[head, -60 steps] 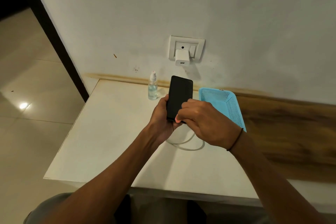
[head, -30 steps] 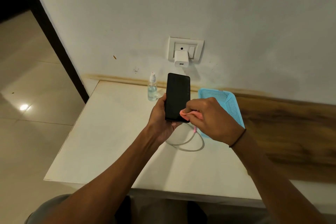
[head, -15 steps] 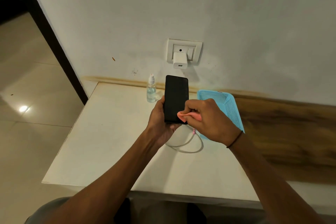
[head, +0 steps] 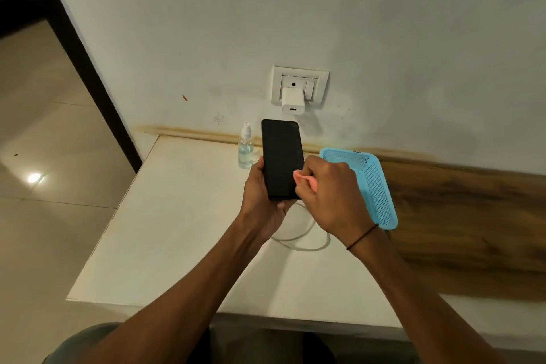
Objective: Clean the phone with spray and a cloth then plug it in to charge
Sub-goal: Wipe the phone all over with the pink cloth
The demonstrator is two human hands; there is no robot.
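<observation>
Cloth point(head: 304, 179), pinched in the right hand point(head: 328, 195), rubs the phone point(head: 282, 159) gripped upright by the left hand point(head: 260, 195) above the counter point(head: 177, 216). Wiping step; next, the cable point(head: 304, 241) must reach the charger point(head: 291, 100).

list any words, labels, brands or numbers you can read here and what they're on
No text can be read.
Blue basket: small dark mark on the back rim, too small to read.
Spray bottle: no label visible.
Phone: screen dark, blank.
Charger in the wall socket: plain white, no marking legible.
</observation>
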